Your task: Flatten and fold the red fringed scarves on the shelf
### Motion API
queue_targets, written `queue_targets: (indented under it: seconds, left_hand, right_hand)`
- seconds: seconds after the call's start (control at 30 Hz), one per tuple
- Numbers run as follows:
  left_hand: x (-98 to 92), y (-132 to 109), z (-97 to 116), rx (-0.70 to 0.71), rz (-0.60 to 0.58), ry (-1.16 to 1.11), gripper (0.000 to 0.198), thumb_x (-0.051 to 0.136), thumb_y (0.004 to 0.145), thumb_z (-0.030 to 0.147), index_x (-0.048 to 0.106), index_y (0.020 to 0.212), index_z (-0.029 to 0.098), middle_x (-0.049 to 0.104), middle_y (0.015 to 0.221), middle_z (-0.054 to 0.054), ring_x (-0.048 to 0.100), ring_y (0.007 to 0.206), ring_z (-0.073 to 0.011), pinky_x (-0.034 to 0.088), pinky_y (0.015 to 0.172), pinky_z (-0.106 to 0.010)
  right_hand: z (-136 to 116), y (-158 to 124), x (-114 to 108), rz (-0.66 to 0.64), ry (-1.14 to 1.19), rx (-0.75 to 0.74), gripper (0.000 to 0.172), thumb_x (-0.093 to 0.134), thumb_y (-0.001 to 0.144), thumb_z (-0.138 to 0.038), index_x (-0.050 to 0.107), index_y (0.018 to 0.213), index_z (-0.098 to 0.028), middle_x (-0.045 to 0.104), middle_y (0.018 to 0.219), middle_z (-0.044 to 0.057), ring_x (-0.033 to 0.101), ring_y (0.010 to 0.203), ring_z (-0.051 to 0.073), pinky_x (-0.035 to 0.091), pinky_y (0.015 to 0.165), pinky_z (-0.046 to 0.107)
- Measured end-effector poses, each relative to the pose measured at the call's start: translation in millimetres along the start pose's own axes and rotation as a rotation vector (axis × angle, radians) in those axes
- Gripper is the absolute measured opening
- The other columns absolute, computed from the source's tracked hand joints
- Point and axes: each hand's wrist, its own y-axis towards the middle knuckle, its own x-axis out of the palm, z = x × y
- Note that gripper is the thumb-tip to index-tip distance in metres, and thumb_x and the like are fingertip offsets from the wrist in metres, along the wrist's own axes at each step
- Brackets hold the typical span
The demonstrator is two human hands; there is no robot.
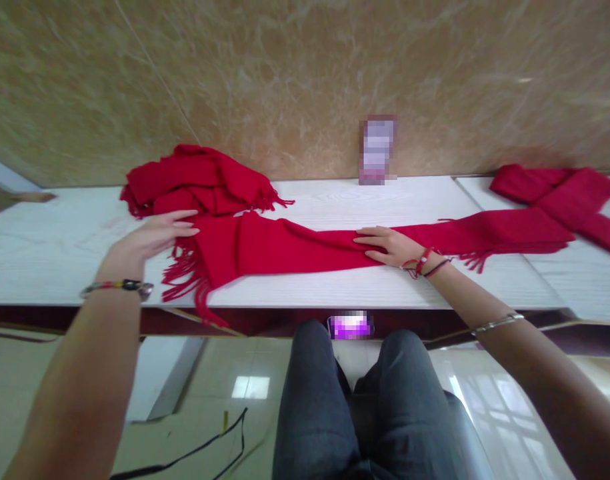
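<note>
At left, the left hand reaches over the left end of a red scarf, fingers extended and slightly apart, the palm turned down. Just beyond lies a bunched scarf, also red, on the far side of the white table. The spread scarf's left fringe trails toward the near edge. From there the scarf runs right, lying lengthwise along the table. Right of the middle, a blurred box stands at the far edge by the wall. Nearer, the right hand rests on the scarf, flat, fingers loosely parted. Farther right, the cloth lies in layers, near another scarf at the far right.
</note>
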Motion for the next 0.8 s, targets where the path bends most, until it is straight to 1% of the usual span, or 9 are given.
queue_targets:
  seconds: [0.07, 0.13, 0.2, 0.27, 0.3, 0.4, 0.5, 0.67, 0.8]
  left_hand:
    - [-22.4, -2, -9, -0.241, 0.052, 0.030, 0.061, 0.050, 0.077, 0.023, 0.038, 0.136, 0.010, 0.065, 0.111, -0.011, 0.057, 0.100, -0.0184, 0.048, 0.086, -0.031]
    - [-30.0, -5, -4, -0.344, 0.151, 0.265, 0.057, 0.046, 0.079, 0.018, 0.040, 0.135, 0.009, 0.060, 0.120, -0.013, 0.053, 0.111, -0.0229, 0.043, 0.094, -0.037]
    - [-19.4, -12, 8, -0.290, 0.276, 0.453, 0.058, 0.043, 0.083, 0.021, 0.034, 0.139, 0.009, 0.048, 0.133, -0.019, 0.042, 0.124, -0.0313, 0.034, 0.101, -0.049]
    - [4.8, -21, 18, -0.201, 0.409, 0.490, 0.067, 0.043, 0.087, 0.039, 0.021, 0.145, 0.013, 0.020, 0.149, -0.022, 0.024, 0.133, -0.0418, 0.021, 0.101, -0.064]
    - [18.6, -25, 21, -0.175, 0.412, 0.461, 0.074, 0.042, 0.086, 0.047, 0.016, 0.146, 0.013, 0.009, 0.151, -0.023, 0.014, 0.135, -0.0442, 0.016, 0.101, -0.067]
    - [49.7, -35, 20, -0.274, 0.170, 0.288, 0.079, 0.031, 0.086, 0.061, 0.012, 0.147, 0.015, 0.000, 0.153, -0.020, 0.006, 0.137, -0.0451, 0.012, 0.103, -0.066]
    - [53.7, -37, 9, -0.365, 0.104, 0.256, 0.085, 0.029, 0.082, 0.070, 0.011, 0.148, 0.019, -0.003, 0.154, -0.018, 0.002, 0.135, -0.0496, 0.007, 0.100, -0.071]
    - [42.6, -42, 6, -0.462, 0.139, 0.254, 0.089, 0.032, 0.080, 0.071, 0.010, 0.148, 0.017, -0.001, 0.153, -0.019, 0.001, 0.134, -0.0511, 0.006, 0.100, -0.070]
    - [49.2, -44, 22, -0.253, 0.350, 0.318, 0.083, 0.037, 0.084, 0.060, 0.012, 0.147, 0.012, -0.003, 0.153, -0.021, -0.001, 0.135, -0.0483, 0.005, 0.103, -0.066]
  right_hand:
    - [-1, 0, 0, 0.001, 0.002, 0.001, 0.041, 0.046, 0.088, -0.035, 0.058, 0.124, -0.021, 0.055, 0.130, 0.010, 0.052, 0.118, 0.023, 0.043, 0.099, 0.046]
    - [-1, 0, -1, 0.000, 0.003, -0.001, 0.041, 0.045, 0.088, -0.035, 0.058, 0.124, -0.020, 0.055, 0.129, 0.011, 0.052, 0.117, 0.024, 0.044, 0.099, 0.046]
    - [-1, 0, -1, -0.004, 0.000, -0.008, 0.042, 0.044, 0.088, -0.035, 0.058, 0.123, -0.017, 0.055, 0.129, 0.013, 0.052, 0.117, 0.024, 0.044, 0.098, 0.046]
    - [-1, 0, -2, -0.007, -0.005, -0.010, 0.042, 0.044, 0.088, -0.035, 0.058, 0.123, -0.016, 0.055, 0.129, 0.014, 0.052, 0.117, 0.025, 0.044, 0.098, 0.046]
    - [-1, 0, -2, -0.006, -0.006, -0.008, 0.042, 0.044, 0.088, -0.035, 0.058, 0.123, -0.017, 0.055, 0.129, 0.013, 0.052, 0.117, 0.025, 0.044, 0.098, 0.046]
    - [-2, -1, -2, -0.003, -0.006, 0.003, 0.041, 0.045, 0.088, -0.035, 0.058, 0.123, -0.020, 0.055, 0.129, 0.011, 0.053, 0.117, 0.024, 0.045, 0.098, 0.046]
    - [-2, -1, -2, 0.006, -0.012, 0.006, 0.042, 0.044, 0.088, -0.036, 0.058, 0.123, -0.018, 0.055, 0.129, 0.012, 0.052, 0.118, 0.024, 0.045, 0.099, 0.046]
    - [-2, 0, -2, -0.002, -0.006, 0.006, 0.042, 0.043, 0.088, -0.036, 0.059, 0.123, -0.019, 0.055, 0.129, 0.011, 0.052, 0.118, 0.025, 0.044, 0.099, 0.047]
    - [-3, 1, -3, 0.006, -0.002, 0.021, 0.038, 0.042, 0.089, -0.032, 0.060, 0.121, -0.022, 0.056, 0.128, 0.008, 0.053, 0.117, 0.023, 0.044, 0.100, 0.044]
